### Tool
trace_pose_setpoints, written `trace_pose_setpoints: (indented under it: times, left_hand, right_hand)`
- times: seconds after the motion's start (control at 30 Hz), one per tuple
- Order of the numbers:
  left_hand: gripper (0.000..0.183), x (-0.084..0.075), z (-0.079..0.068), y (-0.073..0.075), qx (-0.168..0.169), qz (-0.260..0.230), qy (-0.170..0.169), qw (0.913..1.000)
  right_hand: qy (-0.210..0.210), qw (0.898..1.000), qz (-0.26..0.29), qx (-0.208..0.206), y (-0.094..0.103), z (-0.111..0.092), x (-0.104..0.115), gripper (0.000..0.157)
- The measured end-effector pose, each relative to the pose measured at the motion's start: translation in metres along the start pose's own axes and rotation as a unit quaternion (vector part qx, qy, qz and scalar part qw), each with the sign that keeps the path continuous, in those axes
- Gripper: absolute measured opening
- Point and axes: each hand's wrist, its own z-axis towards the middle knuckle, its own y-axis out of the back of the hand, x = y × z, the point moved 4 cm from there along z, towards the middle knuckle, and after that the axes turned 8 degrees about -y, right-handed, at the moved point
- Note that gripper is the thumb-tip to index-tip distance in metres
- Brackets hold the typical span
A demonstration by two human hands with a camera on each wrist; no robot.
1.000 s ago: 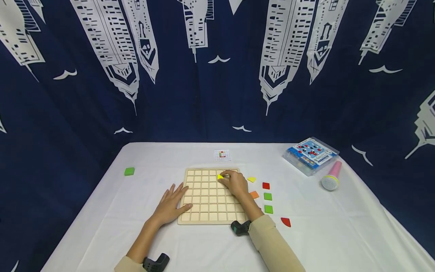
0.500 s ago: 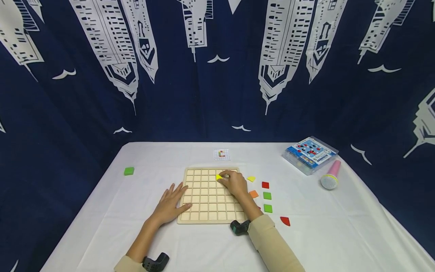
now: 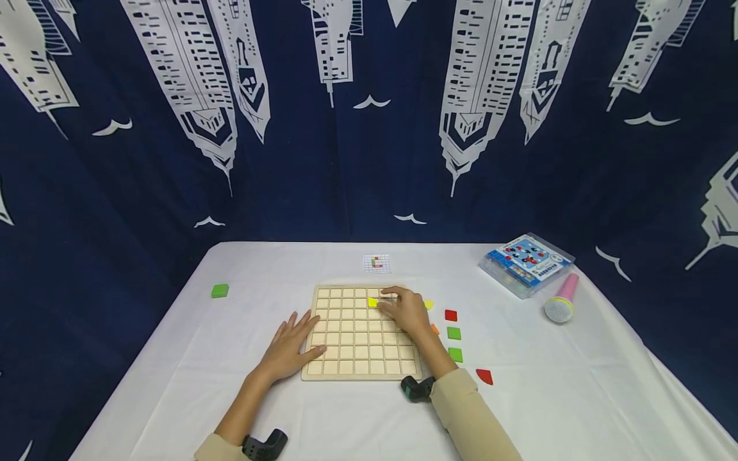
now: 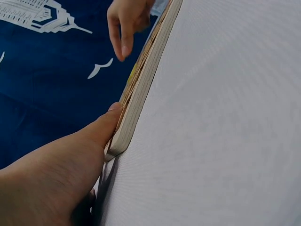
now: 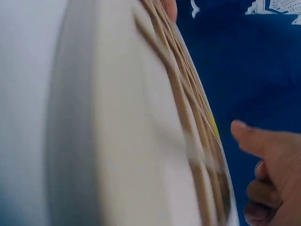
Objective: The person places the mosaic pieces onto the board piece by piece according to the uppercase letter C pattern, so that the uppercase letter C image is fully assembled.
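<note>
A yellow piece lies in a cell near the top of the wooden grid board. My right hand hovers just right of it, thumb and forefinger parted. In the left wrist view that right hand hangs over the board with nothing between its fingers. My left hand rests spread on the board's left edge, its thumb along the rim. To the right of the right hand a second yellow piece and an orange piece are partly hidden.
Right of the board lie a red square, two green squares and a red quarter-round piece. A pattern card is behind the board. A plastic case and pink microphone sit far right; a green square far left.
My right hand has let go of the yellow piece and drawn slightly to the right, its fingers spreading. The yellow piece stays on the board. My left hand has not moved.
</note>
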Motion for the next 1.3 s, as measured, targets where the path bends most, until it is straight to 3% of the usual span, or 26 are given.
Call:
trace_pose_setpoints:
  times: [0.23, 0.37, 0.47, 0.6, 0.77, 1.0, 1.13, 1.3]
  left_hand:
    - [0.077, -0.002, 0.0, 0.0, -0.009, -0.002, -0.003, 1.0]
    - [0.079, -0.001, 0.001, -0.001, -0.008, -0.001, 0.003, 1.0]
    - [0.079, -0.001, 0.001, 0.0, -0.009, -0.002, 0.005, 0.9999]
    - [0.081, -0.002, 0.001, 0.001, -0.007, -0.005, 0.003, 1.0]
    - [0.082, -0.004, 0.0, 0.0, 0.0, -0.005, 0.005, 1.0]
    - [0.081, -0.009, 0.001, -0.001, -0.002, -0.011, -0.008, 0.9999]
    - [0.08, -0.01, 0.002, -0.002, 0.003, -0.013, -0.006, 0.9999]
    - [0.08, -0.012, 0.001, -0.001, 0.001, -0.018, -0.006, 0.9998]
  right_hand:
    - [-0.026, 0.998, -0.028, -0.046, 0.073, -0.01, -0.044, 0.033]
    - [-0.055, 0.997, -0.054, -0.031, 0.103, -0.015, -0.076, 0.033]
    - [-0.059, 0.996, -0.066, 0.002, 0.111, -0.017, -0.094, 0.034]
    - [-0.054, 0.995, -0.07, 0.043, 0.109, -0.017, -0.107, 0.036]
    - [-0.041, 0.995, -0.072, 0.053, 0.103, -0.018, -0.111, 0.031]
    - [-0.03, 0.996, -0.074, 0.033, 0.104, -0.019, -0.099, 0.028]
    - [-0.001, 0.998, -0.066, 0.006, 0.098, -0.016, -0.062, 0.03]
    - [0.038, 0.998, -0.041, -0.021, 0.072, -0.012, -0.012, 0.03]
